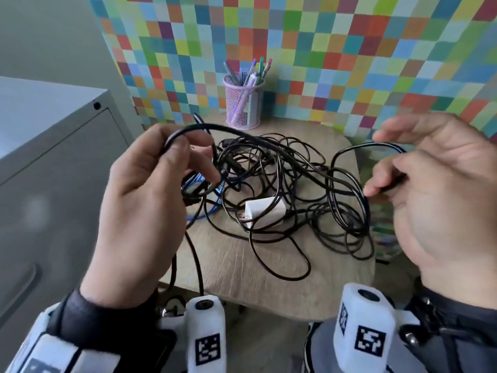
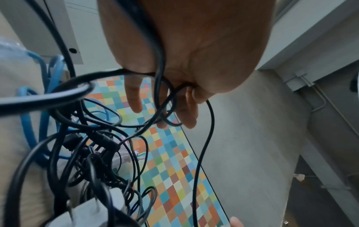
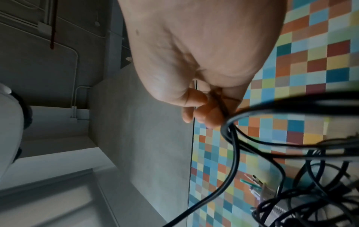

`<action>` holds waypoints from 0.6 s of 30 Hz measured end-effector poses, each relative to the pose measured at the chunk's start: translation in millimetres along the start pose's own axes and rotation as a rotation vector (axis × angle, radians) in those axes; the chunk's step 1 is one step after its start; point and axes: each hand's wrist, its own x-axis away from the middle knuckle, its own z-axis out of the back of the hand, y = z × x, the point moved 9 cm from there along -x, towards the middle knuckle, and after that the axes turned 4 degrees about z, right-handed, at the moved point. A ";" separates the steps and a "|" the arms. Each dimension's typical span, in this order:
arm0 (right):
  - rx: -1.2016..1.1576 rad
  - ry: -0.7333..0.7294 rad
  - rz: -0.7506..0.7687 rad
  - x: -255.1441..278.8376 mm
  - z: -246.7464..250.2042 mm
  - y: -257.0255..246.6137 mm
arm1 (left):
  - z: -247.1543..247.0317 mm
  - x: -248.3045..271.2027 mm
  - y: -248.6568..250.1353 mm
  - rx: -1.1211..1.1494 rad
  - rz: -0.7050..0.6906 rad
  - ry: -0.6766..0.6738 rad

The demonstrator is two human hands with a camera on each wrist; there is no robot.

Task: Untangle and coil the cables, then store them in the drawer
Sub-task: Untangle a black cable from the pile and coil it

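Observation:
A tangle of thin black cables (image 1: 282, 179) lies on a small wooden table (image 1: 242, 265), with a white charger block (image 1: 265, 211) in its middle and a blue cable (image 1: 212, 195) at its left. My left hand (image 1: 150, 189) is raised over the tangle's left side and grips a black cable loop (image 1: 193, 129) that arches over its fingers. In the left wrist view the cable (image 2: 159, 64) runs across the palm. My right hand (image 1: 430, 189) is at the right and pinches another black strand (image 1: 363, 148); the right wrist view shows the fingers (image 3: 205, 113) curled round that strand (image 3: 231, 153).
A lilac mesh pen cup (image 1: 243, 103) stands at the table's back edge against a colourful checkered wall (image 1: 349, 49). A grey metal cabinet (image 1: 53, 157) stands to the left of the table. One cable hangs over the table's front left edge (image 1: 196, 265).

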 end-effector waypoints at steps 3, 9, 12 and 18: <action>0.263 -0.065 -0.007 2.8 -1.0 1.3 | -0.8 1.9 -1.6 -0.006 -0.009 0.015; 0.467 -0.170 -0.031 7.4 -7.8 6.7 | 3.6 -1.2 -7.8 -0.017 0.030 0.031; 0.493 -0.183 -0.056 8.4 -14.0 1.5 | 5.1 -3.2 -10.1 -0.032 0.029 0.026; 0.525 -0.566 -0.278 32.6 -46.3 16.9 | -0.3 -3.7 -18.2 -0.062 0.051 -0.063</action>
